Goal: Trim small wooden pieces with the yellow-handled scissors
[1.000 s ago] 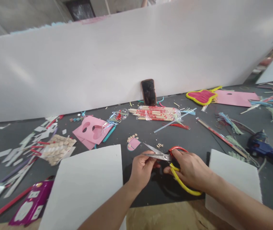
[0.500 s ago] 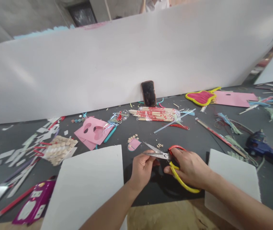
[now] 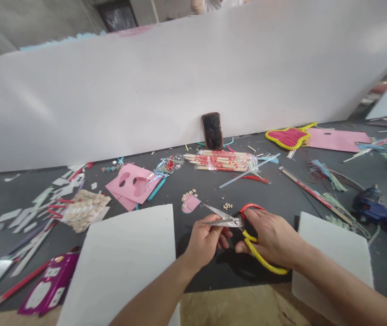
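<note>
The scissors [image 3: 237, 222] are showing shiny metal blades [image 3: 227, 222] and smooth plastic handles [image 3: 264, 264]; the tabletop [image 3: 264, 192] is looking matt.

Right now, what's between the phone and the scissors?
In the head view, from phone to scissors: the stick bundle, the near end of a translucent rod, then small pale pieces.

On my head-camera feed I can read 0 texts, labels, brands, numbers or signs; the red marks [image 3: 214, 159] on the wrapped sticks [image 3: 227, 161] are too small to decipher.
</note>
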Tool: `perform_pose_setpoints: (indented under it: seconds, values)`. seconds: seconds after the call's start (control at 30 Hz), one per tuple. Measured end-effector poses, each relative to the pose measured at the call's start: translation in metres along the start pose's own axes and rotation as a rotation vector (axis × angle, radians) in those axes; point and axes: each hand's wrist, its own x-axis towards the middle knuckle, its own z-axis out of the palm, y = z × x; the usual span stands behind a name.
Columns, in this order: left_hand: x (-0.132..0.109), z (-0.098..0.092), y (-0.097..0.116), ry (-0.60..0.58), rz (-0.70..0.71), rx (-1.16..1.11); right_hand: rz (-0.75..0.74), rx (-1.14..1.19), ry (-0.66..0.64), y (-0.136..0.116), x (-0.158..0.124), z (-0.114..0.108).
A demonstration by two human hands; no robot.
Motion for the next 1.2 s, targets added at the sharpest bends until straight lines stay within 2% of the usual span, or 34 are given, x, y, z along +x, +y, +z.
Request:
perform_pose_setpoints:
  seconds: [0.23,0.53,0.8,1.1,1.2]
  values:
    - [0.0031,-0.0015,0.0028,0.052,0.089,0.063,0.076,-0.032,-0.044,-0.0045,-0.0001,0.0014]
    - [0.0021,-0.0024,0.0024,0.080,0.091,0.089,0.110,-0.052,-0.103,-0.0094,-0.0022,0.0035]
    - [0.0012,-0.0013,0.0014,0.091,0.129,0.154,0.099,0.001,-0.110,-0.0076,-0.0011,0.0022]
    - [0.0007,-0.0038,0.0032,0.137,0.284,0.242,0.052,0.078,-0.117,-0.0078,-0.0013,-0.0017]
    - [0.0003,-0.0041,0.0045,0.137,0.240,0.203,0.032,0.056,-0.064,-0.0061,-0.0014,0.0003]
